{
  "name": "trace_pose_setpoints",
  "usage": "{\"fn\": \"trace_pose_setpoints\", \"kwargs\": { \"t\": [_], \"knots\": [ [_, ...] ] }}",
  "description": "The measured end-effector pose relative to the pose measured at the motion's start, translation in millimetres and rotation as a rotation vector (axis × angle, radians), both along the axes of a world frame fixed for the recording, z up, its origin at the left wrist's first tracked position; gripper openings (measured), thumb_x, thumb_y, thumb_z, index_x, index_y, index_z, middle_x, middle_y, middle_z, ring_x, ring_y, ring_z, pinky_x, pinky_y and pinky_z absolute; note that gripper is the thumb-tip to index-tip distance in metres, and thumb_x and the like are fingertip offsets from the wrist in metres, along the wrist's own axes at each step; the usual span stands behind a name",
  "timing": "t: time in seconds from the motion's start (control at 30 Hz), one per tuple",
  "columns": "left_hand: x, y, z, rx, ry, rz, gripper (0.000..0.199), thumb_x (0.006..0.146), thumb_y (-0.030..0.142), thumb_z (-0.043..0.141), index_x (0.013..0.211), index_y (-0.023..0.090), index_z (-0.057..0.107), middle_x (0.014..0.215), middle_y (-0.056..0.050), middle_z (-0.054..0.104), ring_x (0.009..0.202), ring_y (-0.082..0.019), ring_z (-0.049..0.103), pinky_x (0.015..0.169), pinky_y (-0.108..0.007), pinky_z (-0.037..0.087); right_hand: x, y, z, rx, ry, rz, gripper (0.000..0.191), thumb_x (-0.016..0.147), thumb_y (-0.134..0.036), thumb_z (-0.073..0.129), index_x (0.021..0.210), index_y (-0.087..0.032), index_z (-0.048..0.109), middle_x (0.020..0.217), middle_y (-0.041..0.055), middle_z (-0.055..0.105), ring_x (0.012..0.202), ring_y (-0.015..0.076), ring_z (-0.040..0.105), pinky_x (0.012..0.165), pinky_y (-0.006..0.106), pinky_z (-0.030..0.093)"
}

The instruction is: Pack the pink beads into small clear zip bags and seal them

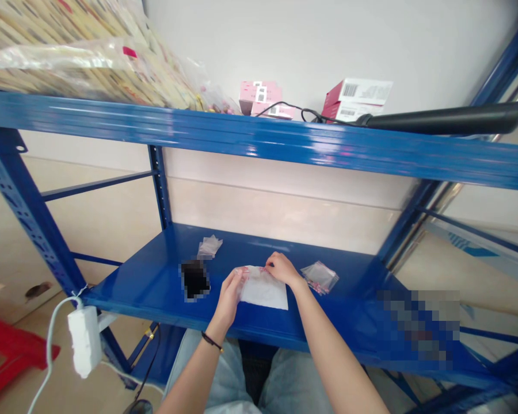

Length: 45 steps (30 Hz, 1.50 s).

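A white, paper-like sheet (pixel 264 292) lies on the blue shelf board in front of me, with faint pink marks along its far edge. My left hand (pixel 232 290) grips the sheet's left side, fingers bent around the far left corner. At the far right edge my right hand (pixel 282 268) is closed in a pinch; what sits between its fingertips is too small to make out. To the right of that hand lies a fanned pile of small see-through plastic bags (pixel 320 277) with pinkish edges. Another small pile of see-through bags (pixel 209 246) is at the back left.
A black, pixelated object (pixel 195 280) lies left of my left hand. The upper blue shelf beam (pixel 250 138) crosses above, carrying packed bags (pixel 90 69), pink boxes (pixel 261 98), red-and-white boxes (pixel 358 98) and a black bar-like object (pixel 449 119). A white power strip (pixel 84 340) hangs at left.
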<state>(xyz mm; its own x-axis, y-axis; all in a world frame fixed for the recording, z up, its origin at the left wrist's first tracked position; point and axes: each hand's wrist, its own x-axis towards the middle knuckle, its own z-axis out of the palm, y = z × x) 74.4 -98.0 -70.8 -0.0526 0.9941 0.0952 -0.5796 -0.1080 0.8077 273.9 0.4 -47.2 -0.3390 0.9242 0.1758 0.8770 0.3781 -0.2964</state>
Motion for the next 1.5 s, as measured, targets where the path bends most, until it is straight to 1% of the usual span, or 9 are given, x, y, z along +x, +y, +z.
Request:
{"fn": "trace_pose_setpoints", "kwargs": {
  "t": [0.3, 0.57, 0.67, 0.77, 0.87, 0.97, 1.23, 1.4, 1.5],
  "knots": [
    [-0.2, 0.1, 1.2, -0.010, -0.015, 0.009, 0.044, 0.077, 0.053, 0.079, 0.098, 0.014, 0.077, 0.095, -0.009, 0.076, 0.087, -0.021, 0.068, 0.080, -0.029, 0.050, -10.7, 5.3, 1.1, 0.003, -0.047, -0.017, 0.013, 0.083, -0.015, 0.066, 0.077, -0.018, 0.077, 0.099, 0.0094, 0.071, 0.095, 0.0212, 0.063, 0.081, 0.025, 0.043],
    [0.2, 0.3, 0.7, -0.003, -0.033, 0.003, 0.042, 0.078, 0.051, 0.079, 0.097, 0.014, 0.077, 0.096, -0.009, 0.077, 0.089, -0.022, 0.069, 0.084, -0.030, 0.050, -12.9, 3.7, 3.5, 0.032, 0.022, -0.002, 0.016, 0.083, -0.008, 0.062, 0.073, -0.015, 0.074, 0.096, 0.0112, 0.070, 0.095, 0.0230, 0.062, 0.083, 0.028, 0.044],
    [0.3, -1.1, 1.9, 0.003, -0.036, -0.022, 0.040, 0.081, 0.050, 0.077, 0.098, 0.014, 0.077, 0.096, -0.010, 0.078, 0.089, -0.023, 0.070, 0.083, -0.030, 0.050, -9.9, 3.8, 19.4, 0.064, 0.092, 0.025, 0.018, 0.087, -0.010, 0.059, 0.078, -0.014, 0.074, 0.098, 0.0118, 0.070, 0.099, 0.0234, 0.062, 0.090, 0.031, 0.044],
    [0.1, -1.8, 1.5, 0.022, -0.015, -0.045, 0.038, 0.084, 0.048, 0.074, 0.100, 0.014, 0.077, 0.098, -0.009, 0.077, 0.092, -0.023, 0.070, 0.085, -0.029, 0.050, -9.1, 1.7, 45.1, 0.065, 0.173, 0.113, 0.017, 0.092, -0.018, 0.059, 0.087, -0.016, 0.075, 0.104, 0.0086, 0.069, 0.099, 0.0198, 0.064, 0.090, 0.029, 0.047],
    [-0.4, -0.8, -1.2, 0.037, -0.003, -0.041, 0.036, 0.084, 0.046, 0.075, 0.101, 0.015, 0.077, 0.101, -0.009, 0.077, 0.093, -0.022, 0.069, 0.086, -0.029, 0.049, -15.9, -6.1, 70.3, 0.014, 0.256, 0.277, 0.015, 0.093, -0.025, 0.063, 0.091, -0.019, 0.076, 0.112, 0.0056, 0.068, 0.097, 0.0169, 0.066, 0.088, 0.026, 0.049],
    [-1.2, 0.4, -3.3, 0.043, 0.015, -0.023, 0.037, 0.082, 0.047, 0.076, 0.100, 0.015, 0.078, 0.100, -0.009, 0.076, 0.093, -0.023, 0.068, 0.086, -0.029, 0.049, -28.1, -17.6, 84.4, -0.064, 0.303, 0.451, 0.010, 0.089, -0.022, 0.067, 0.087, -0.019, 0.076, 0.115, 0.0056, 0.065, 0.100, 0.0181, 0.065, 0.094, 0.029, 0.048],
    [-0.6, -3.9, 3.4, 0.067, -0.009, -0.071, 0.037, 0.082, 0.050, 0.075, 0.095, 0.016, 0.077, 0.085, -0.005, 0.073, 0.080, -0.019, 0.065, 0.077, -0.027, 0.047, -48.5, -34.7, 77.6, -0.089, 0.237, 0.559, 0.010, 0.090, -0.024, 0.067, 0.088, -0.022, 0.077, 0.117, 0.0049, 0.062, 0.105, 0.0193, 0.062, 0.095, 0.031, 0.047],
    [-2.4, -5.5, 7.9, 0.049, -0.011, -0.053, 0.040, 0.080, 0.053, 0.075, 0.095, 0.016, 0.077, 0.091, -0.007, 0.073, 0.082, -0.020, 0.064, 0.075, -0.028, 0.045, -37.0, -49.6, 75.5, -0.062, 0.345, 0.511, 0.029, 0.096, -0.011, 0.049, 0.104, -0.021, 0.075, 0.115, 0.0070, 0.063, 0.107, 0.0178, 0.061, 0.097, 0.032, 0.046],
    [-5.1, -13.4, 8.5, 0.053, 0.017, -0.107, 0.045, 0.080, 0.056, 0.073, 0.098, 0.015, 0.077, 0.085, -0.008, 0.071, 0.074, -0.019, 0.060, 0.068, -0.028, 0.042, -24.8, -78.4, 75.3, -0.083, 0.361, 0.482, 0.030, 0.091, -0.009, 0.055, 0.111, -0.023, 0.073, 0.116, 0.0065, 0.061, 0.109, 0.0186, 0.060, 0.098, 0.032, 0.045]
  ]
}}
